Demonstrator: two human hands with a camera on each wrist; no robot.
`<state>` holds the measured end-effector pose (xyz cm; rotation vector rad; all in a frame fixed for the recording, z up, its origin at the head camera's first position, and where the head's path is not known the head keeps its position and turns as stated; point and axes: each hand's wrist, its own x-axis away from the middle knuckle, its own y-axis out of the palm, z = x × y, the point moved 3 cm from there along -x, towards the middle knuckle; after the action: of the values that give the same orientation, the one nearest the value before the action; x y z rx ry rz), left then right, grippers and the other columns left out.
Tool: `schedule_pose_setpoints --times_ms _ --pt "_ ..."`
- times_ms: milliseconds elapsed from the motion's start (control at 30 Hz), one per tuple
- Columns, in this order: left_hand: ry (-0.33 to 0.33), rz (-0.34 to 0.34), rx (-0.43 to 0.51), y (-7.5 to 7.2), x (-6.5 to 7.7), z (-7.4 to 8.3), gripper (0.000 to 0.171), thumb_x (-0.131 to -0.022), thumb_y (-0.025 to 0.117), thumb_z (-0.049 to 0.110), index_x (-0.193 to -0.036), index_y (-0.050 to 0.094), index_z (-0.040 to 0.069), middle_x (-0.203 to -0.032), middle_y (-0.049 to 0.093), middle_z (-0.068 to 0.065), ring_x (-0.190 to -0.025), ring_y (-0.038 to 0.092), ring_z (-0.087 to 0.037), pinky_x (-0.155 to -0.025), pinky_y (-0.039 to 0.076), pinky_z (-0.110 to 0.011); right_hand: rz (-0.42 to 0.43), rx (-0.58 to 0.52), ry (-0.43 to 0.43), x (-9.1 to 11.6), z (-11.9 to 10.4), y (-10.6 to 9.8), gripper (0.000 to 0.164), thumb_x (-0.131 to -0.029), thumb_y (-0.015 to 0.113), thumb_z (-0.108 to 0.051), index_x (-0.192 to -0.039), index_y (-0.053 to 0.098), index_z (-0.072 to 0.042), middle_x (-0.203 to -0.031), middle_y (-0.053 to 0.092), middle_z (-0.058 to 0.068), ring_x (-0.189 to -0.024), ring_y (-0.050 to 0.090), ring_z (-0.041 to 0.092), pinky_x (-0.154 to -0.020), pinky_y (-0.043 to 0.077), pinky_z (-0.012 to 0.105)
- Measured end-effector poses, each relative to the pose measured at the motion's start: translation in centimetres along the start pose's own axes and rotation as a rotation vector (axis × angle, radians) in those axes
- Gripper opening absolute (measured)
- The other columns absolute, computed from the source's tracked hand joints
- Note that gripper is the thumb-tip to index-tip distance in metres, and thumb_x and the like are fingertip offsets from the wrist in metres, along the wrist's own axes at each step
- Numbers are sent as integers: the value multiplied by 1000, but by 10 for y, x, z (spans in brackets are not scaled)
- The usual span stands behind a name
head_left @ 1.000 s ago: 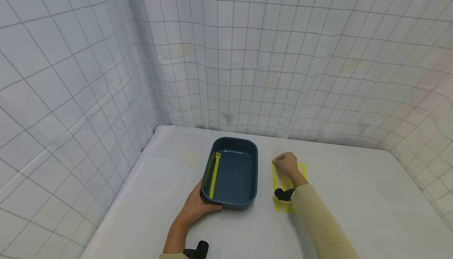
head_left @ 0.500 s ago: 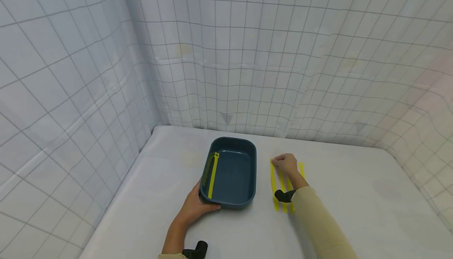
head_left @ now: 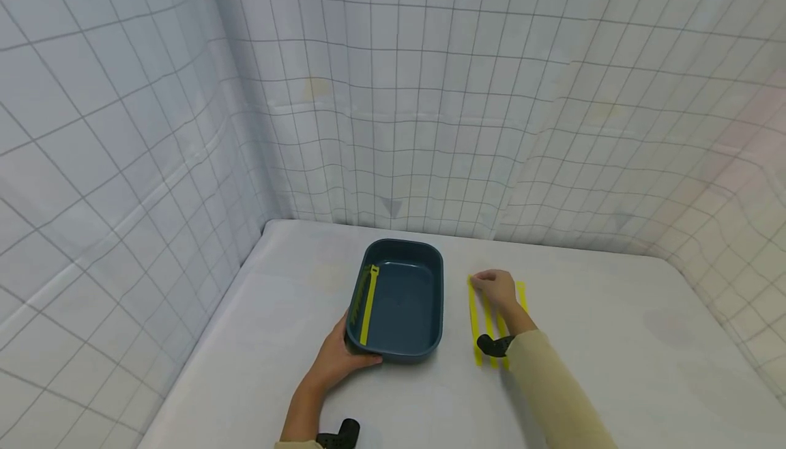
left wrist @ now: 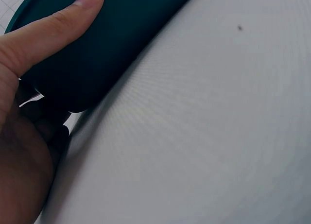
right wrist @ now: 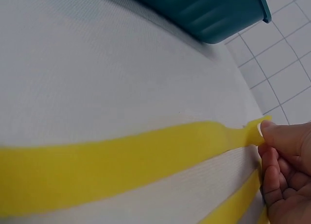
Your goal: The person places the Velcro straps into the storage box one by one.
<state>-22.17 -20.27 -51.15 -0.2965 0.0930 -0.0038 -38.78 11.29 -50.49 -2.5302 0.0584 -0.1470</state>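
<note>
A dark teal rectangular bin [head_left: 406, 316] stands on the white table, with one yellow hook-and-loop strap [head_left: 369, 307] lying along its left side. My left hand [head_left: 334, 360] grips the bin's near left corner; in the left wrist view the thumb [left wrist: 63, 27] lies against its outer wall. To the right of the bin, my right hand [head_left: 499, 290] pinches the far end of a yellow strap [right wrist: 121, 165] between thumb and fingers. That end is bent up slightly from the cloth, and a slot shows in it. The wrist hides parts of the neighbouring straps.
More yellow straps [head_left: 521, 292] lie roughly parallel under and beside the right hand. White cloth covers the table [head_left: 614, 340]. A grid-patterned curtain [head_left: 393, 128] hangs behind and along both sides.
The head view has shifted very slightly. Both hands keep nearly the same places, the left on the bin and the right at the strap's far end.
</note>
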Motion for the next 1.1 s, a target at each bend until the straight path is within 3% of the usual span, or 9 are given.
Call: schedule_pose_setpoints --times_ms 300,800,1100 --pt "-5 -3 3 0 1 -1 112 -54 90 28 -146 27 16 -143 36 -6 -132 28 -26 -106 20 -51 36 -54 8 3 1 0 26 -85 65 -20 -97 67 3 -102 63 15 -99 52 29 -87 41 43" --pt "0 -3 -7 -1 1 -1 113 -55 89 31 -146 25 19 -144 34 -6 -132 27 -26 -106 21 -51 80 -209 87 8 1 -4 29 -86 66 -24 -99 66 2 -97 64 12 -87 51 23 -71 41 28" --pt "-9 1 -27 -1 0 -1 113 -55 89 32 -146 25 19 -144 34 -6 -132 27 -25 -105 22 -50 83 -234 105 7 1 -5 30 -86 66 -24 -101 66 3 -100 63 13 -89 51 23 -74 42 29"
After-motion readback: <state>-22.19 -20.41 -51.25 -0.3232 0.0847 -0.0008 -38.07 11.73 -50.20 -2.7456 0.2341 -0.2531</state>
